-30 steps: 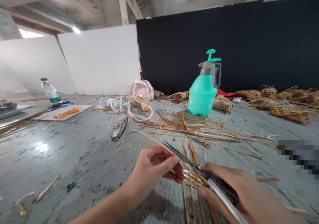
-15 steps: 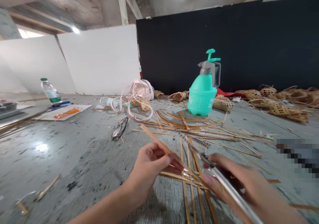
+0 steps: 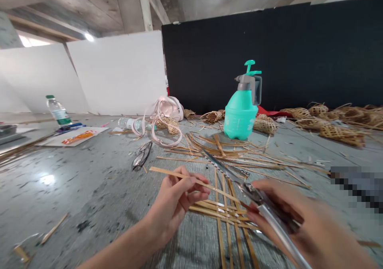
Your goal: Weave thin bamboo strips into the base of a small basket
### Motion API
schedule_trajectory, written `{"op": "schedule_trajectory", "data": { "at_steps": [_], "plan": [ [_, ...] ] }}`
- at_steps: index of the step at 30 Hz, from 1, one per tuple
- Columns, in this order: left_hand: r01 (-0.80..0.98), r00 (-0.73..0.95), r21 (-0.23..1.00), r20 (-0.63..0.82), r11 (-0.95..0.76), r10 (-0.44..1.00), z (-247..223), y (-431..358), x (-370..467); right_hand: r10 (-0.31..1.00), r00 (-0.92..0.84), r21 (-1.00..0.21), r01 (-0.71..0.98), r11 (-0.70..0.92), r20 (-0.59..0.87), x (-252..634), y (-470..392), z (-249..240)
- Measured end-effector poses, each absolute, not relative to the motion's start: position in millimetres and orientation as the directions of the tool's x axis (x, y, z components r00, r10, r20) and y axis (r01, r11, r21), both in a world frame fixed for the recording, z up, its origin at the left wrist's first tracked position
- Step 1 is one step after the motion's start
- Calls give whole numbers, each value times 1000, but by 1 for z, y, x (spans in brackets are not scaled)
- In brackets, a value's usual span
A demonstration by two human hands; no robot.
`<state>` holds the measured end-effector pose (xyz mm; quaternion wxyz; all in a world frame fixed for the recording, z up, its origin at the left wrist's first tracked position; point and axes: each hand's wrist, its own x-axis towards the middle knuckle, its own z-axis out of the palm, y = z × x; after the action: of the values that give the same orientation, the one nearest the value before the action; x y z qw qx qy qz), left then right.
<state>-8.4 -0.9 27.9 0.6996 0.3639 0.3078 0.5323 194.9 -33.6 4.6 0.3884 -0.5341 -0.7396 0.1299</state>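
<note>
Swung flatter since before, thin tan bamboo strip (image 3: 179, 176) runs left–right (pinched by left hand (image 3: 176, 199)) — right hand (image 3: 302, 225) grips long steel scissors (image 3: 239, 183), nearer its right end.

The scene is evenly and fairly brightly lit. Light is supplied by a ceiling lamp (image 3: 88, 36) at eleven o'clock, and a pale glare patch is thrown on the grey floor (image 3: 48, 179) at nine o'clock. Soft shadow is cast beneath the left hand (image 3: 176, 203). The right hand (image 3: 302, 225) at five o'clock is smeared by motion blur. Straight lines are bent by wide-angle distortion toward the edges. A pixelated block (image 3: 357, 185) is seen at three o'clock.
</note>
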Motion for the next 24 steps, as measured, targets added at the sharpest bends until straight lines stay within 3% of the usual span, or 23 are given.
{"op": "schedule_trajectory", "data": {
  "at_steps": [5, 10, 18, 22, 24],
  "plan": [
    [-464, 305, 882, 78, 77, 949, 26, -4, -6, 969, -242, -901, 409, 148, 49, 184, -36, 14],
    [-289, 361, 957, 124, -15, 924, 23, -12, -2, 927, -335, -950, 308, -60, -167, 175, -39, 23],
    [-246, 416, 968, 67, 41, 907, 22, -17, 4, 931, -363, -888, 443, 127, -48, 176, -37, 23],
    [-272, 349, 961, 54, 46, 936, 23, -14, 4, 963, -266, -812, 551, 191, 46, 183, -36, 19],
    [-259, 267, 965, 48, 24, 962, 23, -10, 1, 966, -201, -729, 636, 253, 159, 191, -36, 19]
  ]
}}
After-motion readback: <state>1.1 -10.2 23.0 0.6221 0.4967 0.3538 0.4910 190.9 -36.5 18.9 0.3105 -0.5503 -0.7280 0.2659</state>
